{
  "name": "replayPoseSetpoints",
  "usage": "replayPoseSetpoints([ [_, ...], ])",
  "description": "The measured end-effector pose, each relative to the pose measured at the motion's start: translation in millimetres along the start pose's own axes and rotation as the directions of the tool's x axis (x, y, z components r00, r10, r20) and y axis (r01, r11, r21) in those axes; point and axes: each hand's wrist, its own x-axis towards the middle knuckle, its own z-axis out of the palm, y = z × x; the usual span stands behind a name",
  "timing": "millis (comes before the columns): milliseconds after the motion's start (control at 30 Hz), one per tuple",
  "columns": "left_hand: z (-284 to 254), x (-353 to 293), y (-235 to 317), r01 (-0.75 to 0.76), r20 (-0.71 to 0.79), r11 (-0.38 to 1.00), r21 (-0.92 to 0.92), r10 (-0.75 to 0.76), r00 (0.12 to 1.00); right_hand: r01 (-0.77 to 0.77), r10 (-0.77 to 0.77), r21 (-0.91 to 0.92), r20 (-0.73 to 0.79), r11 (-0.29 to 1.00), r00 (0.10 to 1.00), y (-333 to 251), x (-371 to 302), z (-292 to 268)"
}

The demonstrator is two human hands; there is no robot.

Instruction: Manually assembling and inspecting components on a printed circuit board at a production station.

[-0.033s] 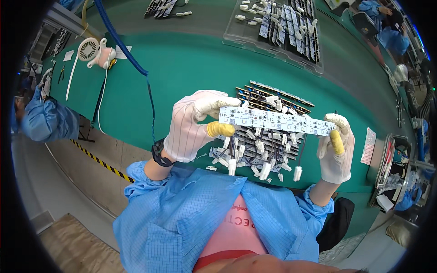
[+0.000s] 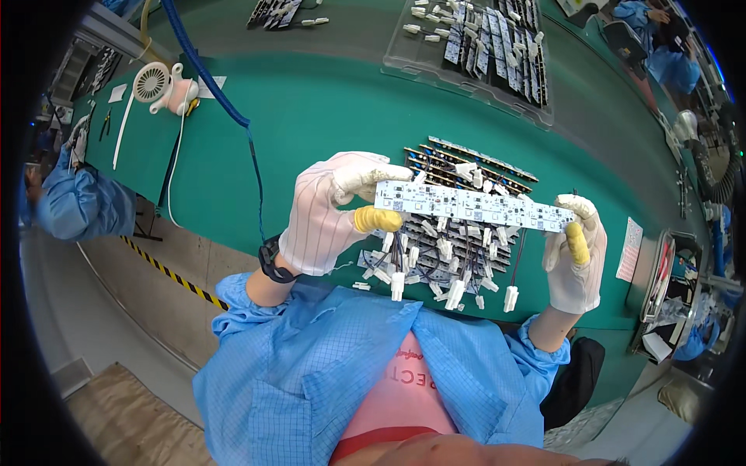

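Observation:
A long white circuit board (image 2: 475, 206) is stretched level between my two gloved hands, its face with small components turned up. My left hand (image 2: 334, 210) pinches its left end, the yellow-covered thumb below and the fingers along the upper edge. At the other end, my right hand (image 2: 575, 252) grips the board the same way, also with a yellow thumb cover. Wires with white connectors hang below the board. Beneath it, partly hidden, lies a pile of similar boards (image 2: 470, 165) with dark wires and white plugs (image 2: 455, 293).
A clear plastic tray (image 2: 466, 92) of wired boards stands at the far side of the green table (image 2: 311, 101). More boards (image 2: 273, 14) lie left of it. A small fan (image 2: 159, 87) and a hanging blue hose (image 2: 203, 70) are at left. A co-worker's blue sleeve (image 2: 85, 203) shows far left.

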Motion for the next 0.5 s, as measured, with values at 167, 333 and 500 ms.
replayPoseSetpoints([
  [167,-1.1,6.6,-10.2,-0.241,-0.054,0.956,0.168,0.253,0.966,0.119,-0.12,0.03,0.023,0.992,0.993,9.0,2.8,-2.3],
  [333,-5.4,10.5,-4.0,-0.256,-0.034,0.953,0.164,0.265,0.964,0.009,-0.012,0.107,0.028,0.994,1.0,-2.4,-2.7,0.6],
  [500,-7.5,6.3,-3.1,-0.256,-0.077,0.948,0.19,0.274,0.959,-0.014,0.018,0.092,-0.044,0.996,0.999,-4.6,-3.6,9.1],
])
